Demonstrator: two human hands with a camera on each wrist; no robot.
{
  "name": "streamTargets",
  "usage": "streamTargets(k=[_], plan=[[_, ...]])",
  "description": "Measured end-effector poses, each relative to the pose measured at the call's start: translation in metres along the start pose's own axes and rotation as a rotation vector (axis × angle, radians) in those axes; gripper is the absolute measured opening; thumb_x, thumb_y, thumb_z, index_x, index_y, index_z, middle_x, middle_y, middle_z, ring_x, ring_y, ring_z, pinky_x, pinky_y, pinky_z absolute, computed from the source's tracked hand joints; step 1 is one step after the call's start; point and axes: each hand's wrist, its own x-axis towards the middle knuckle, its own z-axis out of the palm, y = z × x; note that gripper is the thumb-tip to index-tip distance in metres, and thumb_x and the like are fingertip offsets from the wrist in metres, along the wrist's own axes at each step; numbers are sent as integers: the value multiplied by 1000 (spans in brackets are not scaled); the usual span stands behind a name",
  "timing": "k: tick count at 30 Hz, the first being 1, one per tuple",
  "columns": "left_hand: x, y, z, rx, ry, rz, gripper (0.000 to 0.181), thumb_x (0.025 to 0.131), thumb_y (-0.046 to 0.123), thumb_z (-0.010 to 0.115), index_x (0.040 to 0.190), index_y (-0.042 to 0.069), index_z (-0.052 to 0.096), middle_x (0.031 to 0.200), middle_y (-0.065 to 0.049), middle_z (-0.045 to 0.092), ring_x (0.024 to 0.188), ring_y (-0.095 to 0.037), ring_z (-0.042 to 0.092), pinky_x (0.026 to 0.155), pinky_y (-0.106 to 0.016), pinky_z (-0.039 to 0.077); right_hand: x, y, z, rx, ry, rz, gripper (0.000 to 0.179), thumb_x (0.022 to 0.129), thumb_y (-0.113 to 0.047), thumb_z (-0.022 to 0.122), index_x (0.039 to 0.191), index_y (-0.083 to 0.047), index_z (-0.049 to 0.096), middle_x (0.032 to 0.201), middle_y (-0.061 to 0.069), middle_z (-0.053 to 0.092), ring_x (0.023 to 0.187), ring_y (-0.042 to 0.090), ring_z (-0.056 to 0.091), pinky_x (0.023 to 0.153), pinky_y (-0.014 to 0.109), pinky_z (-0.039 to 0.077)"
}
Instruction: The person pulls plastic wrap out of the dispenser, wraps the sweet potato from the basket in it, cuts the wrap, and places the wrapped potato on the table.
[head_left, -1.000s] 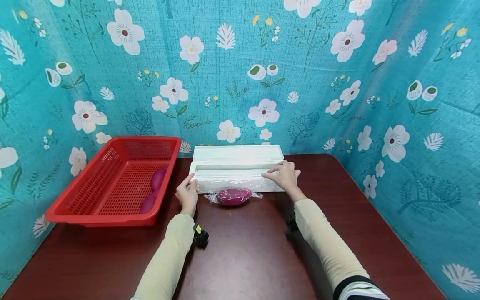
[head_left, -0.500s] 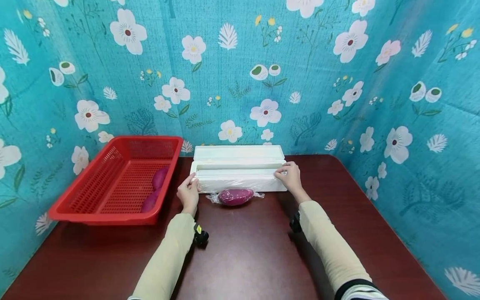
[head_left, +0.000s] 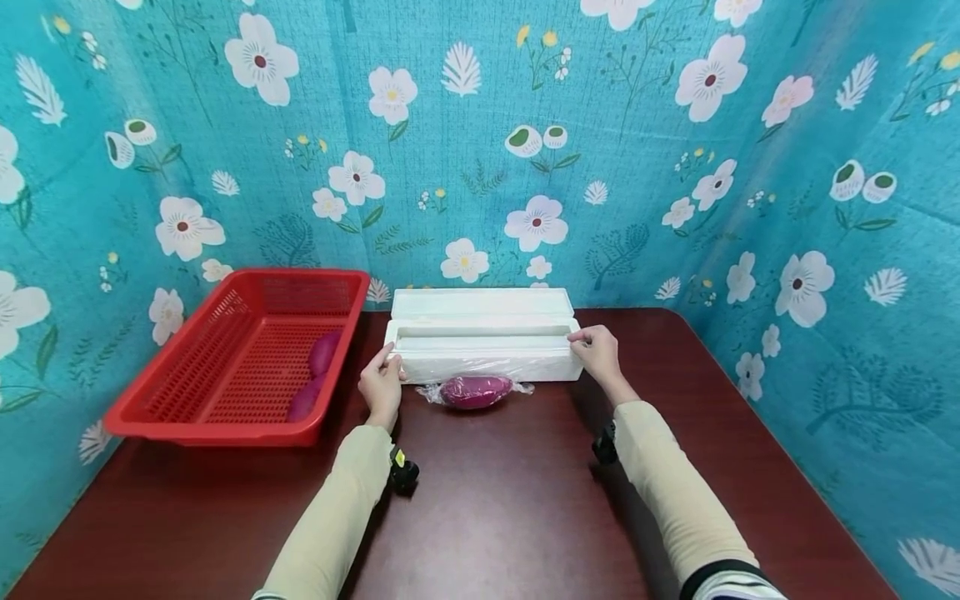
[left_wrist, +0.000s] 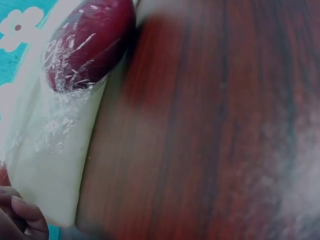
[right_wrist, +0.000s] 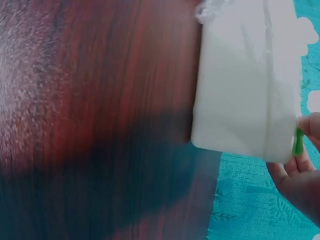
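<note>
The dark wooden desk (head_left: 483,508) carries a plastic-wrapped purple piece (head_left: 476,392), lying just in front of the white box (head_left: 431,365). The left hand (head_left: 382,387) grips the box's left end; the right hand (head_left: 602,354) has slid along the front edge to the right end, where it seems, partly cropped, to pinch a green tab (right_wrist: 298,142). That sweep looks finished, so the clear film (left_wrist: 52,132) is probably cut. Behind, the lid (head_left: 480,304) stands tipped back before the floral curtain (head_left: 465,183).
</note>
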Motion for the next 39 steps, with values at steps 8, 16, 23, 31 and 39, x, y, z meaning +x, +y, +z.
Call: streamTargets(k=[8,16,23,31,39], plan=[[-7,9,2,202,-5,2,34,88,16,55,122,11,56,74,-12,59,69,-23,53,68,-33,39,0,-15,-4,-4,-90,35,22,80,-10,65,94,7,66,96,22,56,93,33,50,80,44,41],[-14,12,-1,279,-17,-93,55,85,35,55,137,28,36,104,-15,48,94,-31,45,82,-43,34,-7,-28,-2,-42,-59,-69,24,80,-10,66,95,8,65,97,22,57,98,35,47,87,48,34],[-16,18,-7,300,24,-95,67,81,45,58,139,34,26,124,-13,34,97,-36,48,80,-50,36,-16,-32,-2,-20,33,-181,21,78,-10,68,91,7,66,89,20,58,89,33,49,80,47,37],[-25,19,-18,245,-16,264,31,75,12,70,99,1,54,94,-16,51,80,-31,52,70,-39,42,-32,-42,-1,280,-2,-349,21,68,3,73,87,9,66,75,18,62,63,25,57,56,31,49],[-29,19,-23,347,-381,446,34,65,6,78,94,-3,62,89,-16,59,79,-31,57,68,-38,46,-48,-67,1,353,-239,-308,23,71,12,67,92,17,61,87,31,60,74,42,59,64,42,50]])
